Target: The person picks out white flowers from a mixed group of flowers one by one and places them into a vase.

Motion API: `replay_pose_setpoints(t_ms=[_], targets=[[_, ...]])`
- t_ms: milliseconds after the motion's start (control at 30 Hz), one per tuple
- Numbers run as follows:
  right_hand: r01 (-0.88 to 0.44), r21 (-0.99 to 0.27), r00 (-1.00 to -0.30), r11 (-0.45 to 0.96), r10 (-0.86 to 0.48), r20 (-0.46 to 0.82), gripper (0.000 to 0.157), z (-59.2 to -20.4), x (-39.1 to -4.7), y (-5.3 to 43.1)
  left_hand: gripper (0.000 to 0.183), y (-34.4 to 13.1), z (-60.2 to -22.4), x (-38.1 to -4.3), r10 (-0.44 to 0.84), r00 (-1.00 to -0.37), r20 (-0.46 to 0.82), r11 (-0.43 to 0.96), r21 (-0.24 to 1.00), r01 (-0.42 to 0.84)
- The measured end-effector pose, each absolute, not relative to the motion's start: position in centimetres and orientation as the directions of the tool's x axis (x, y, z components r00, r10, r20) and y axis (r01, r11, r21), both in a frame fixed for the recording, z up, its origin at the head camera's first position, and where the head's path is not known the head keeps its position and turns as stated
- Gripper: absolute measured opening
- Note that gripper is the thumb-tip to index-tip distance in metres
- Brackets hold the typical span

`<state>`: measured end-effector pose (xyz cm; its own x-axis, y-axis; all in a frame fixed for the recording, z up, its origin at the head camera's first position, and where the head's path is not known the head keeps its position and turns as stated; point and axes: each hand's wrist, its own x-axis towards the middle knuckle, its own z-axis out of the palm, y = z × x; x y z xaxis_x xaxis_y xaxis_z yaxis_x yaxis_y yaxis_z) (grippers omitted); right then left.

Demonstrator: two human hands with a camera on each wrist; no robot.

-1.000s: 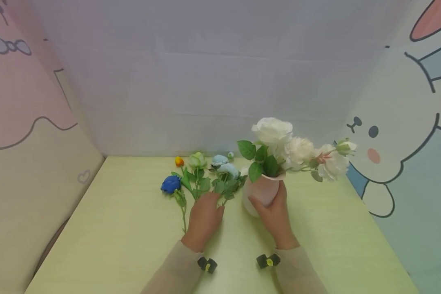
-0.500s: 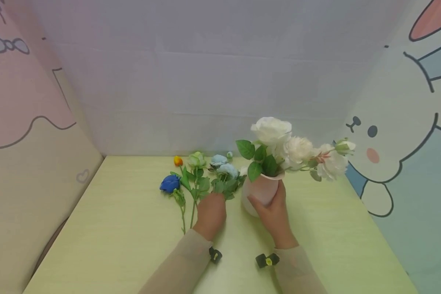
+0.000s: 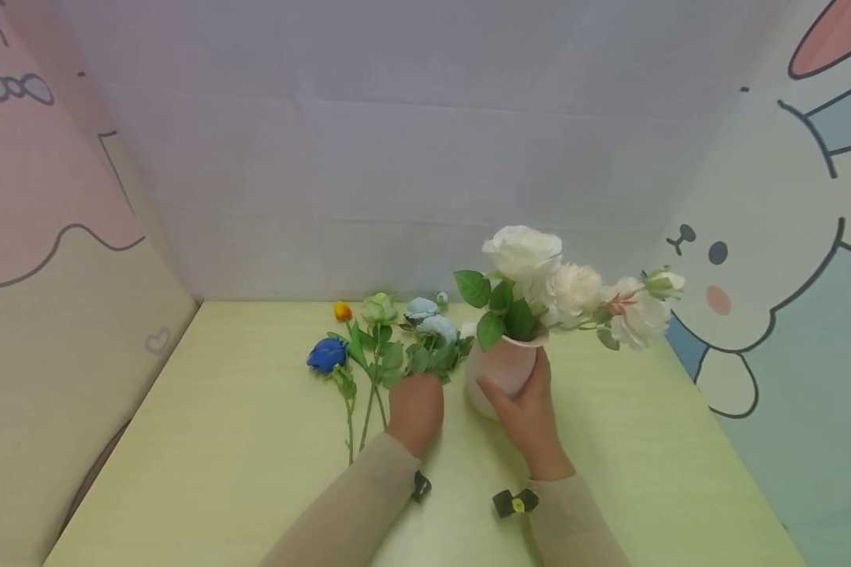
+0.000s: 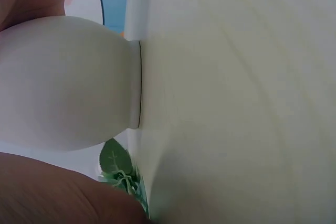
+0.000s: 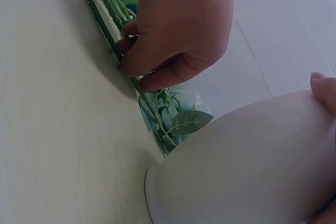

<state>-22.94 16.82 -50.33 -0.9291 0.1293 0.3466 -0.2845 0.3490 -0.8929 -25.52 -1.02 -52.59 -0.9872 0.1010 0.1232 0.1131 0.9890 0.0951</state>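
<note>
My right hand (image 3: pixel 528 417) grips the pale vase (image 3: pixel 492 374), thumb on its near side and fingers on its right side. White artificial flowers (image 3: pixel 523 250) with green leaves stand in the vase, and some lean far out to the right. Left of the vase, my left hand (image 3: pixel 416 411) is low over the table. The right wrist view shows its curled fingers pinching a green flower stem (image 5: pixel 149 107). Leaves run from that stem toward the light blue flowers (image 3: pixel 437 329); which bloom it carries is partly hidden. Other green stems (image 5: pixel 107 1) pass beside the hand.
A blue flower (image 3: pixel 327 356), an orange tulip (image 3: pixel 343 311) and a pale green flower (image 3: pixel 379 309) lie left of my left hand on the light table (image 3: pixel 220 441). A white wall (image 3: pixel 411 157) rises behind. Printed rabbit drawings cover the right side panel (image 3: pixel 773 260).
My left hand has moved slightly right, uncovering the stems on its left, and its fingers have closed in around a stem. My right hand stays on the vase.
</note>
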Motion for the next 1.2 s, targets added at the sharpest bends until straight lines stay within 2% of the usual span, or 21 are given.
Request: replay_pose_setpoints(t_ms=[233, 433, 633, 967, 1067, 1200], targets=[[-0.280, -0.894, -0.930, 0.349, 0.134, 0.343, 0.103, -50.2, -22.9, 16.8, 0.020, -1.6, -51.8, -25.7, 0.118, -0.987, 0.105, 0.978, 0.161, 0.134], [-0.305, -0.887, -0.922, 0.346, 0.126, 0.366, 0.101, -50.2, -22.9, 16.7, 0.004, -2.2, -51.1, -25.9, 0.098, -0.995, 0.022, 0.971, 0.215, 0.101], [-0.310, -0.879, -0.916, 0.363, 0.132, 0.378, 0.101, -50.3, -22.9, 16.8, 0.010, -2.8, -50.6, -26.0, 0.118, -0.993, -0.015, 0.952, 0.286, 0.109], [-0.308, -0.885, -0.921, 0.348, 0.127, 0.370, 0.101, -50.1, -22.9, 16.8, 0.013, -4.1, -48.7, -26.0, 0.206, -0.972, -0.117, 0.816, 0.568, 0.105], [-0.310, -0.884, -0.920, 0.350, 0.126, 0.372, 0.101, -50.1, -22.9, 16.8, 0.020, -4.4, -48.1, -25.9, 0.193, -0.973, -0.124, 0.788, 0.610, 0.079], [-0.305, -0.884, -0.920, 0.354, 0.132, 0.369, 0.101, -50.2, -22.9, 16.8, 0.018, -5.1, -47.7, -25.4, 0.178, -0.978, -0.105, 0.709, 0.703, 0.054]])
